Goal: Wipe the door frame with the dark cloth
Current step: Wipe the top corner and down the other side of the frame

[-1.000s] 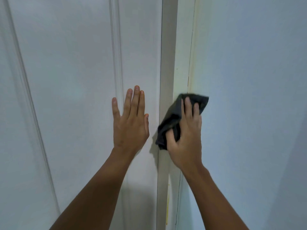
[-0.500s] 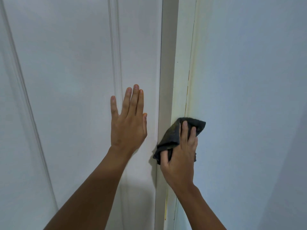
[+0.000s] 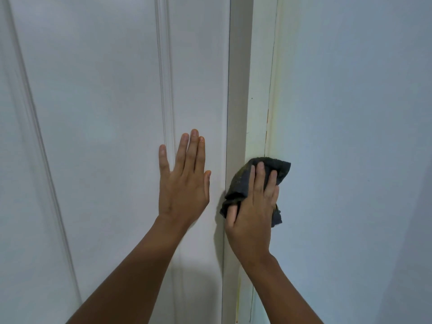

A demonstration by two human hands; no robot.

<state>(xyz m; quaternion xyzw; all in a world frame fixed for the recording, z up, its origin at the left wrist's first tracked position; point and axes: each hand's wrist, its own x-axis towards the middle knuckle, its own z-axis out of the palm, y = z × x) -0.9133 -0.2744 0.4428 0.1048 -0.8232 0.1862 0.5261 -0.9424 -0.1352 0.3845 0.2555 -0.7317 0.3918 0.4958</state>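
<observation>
The white door frame (image 3: 254,90) runs top to bottom through the middle of the view, with a yellowish stained seam along its right edge. My right hand (image 3: 253,206) presses a crumpled dark cloth (image 3: 243,181) flat against the frame at mid height; the cloth sticks out above and to both sides of the fingers. To the left, my left hand (image 3: 184,181) lies flat on the white door (image 3: 105,136), fingers straight and holding nothing.
A pale wall (image 3: 350,136) fills the right side. The door panel has raised vertical mouldings (image 3: 166,78) left of my left hand. A narrow dark gap separates door and frame.
My right hand slid the cloth down the frame from a higher spot, then stayed near the same height. My left hand has kept its place on the door.
</observation>
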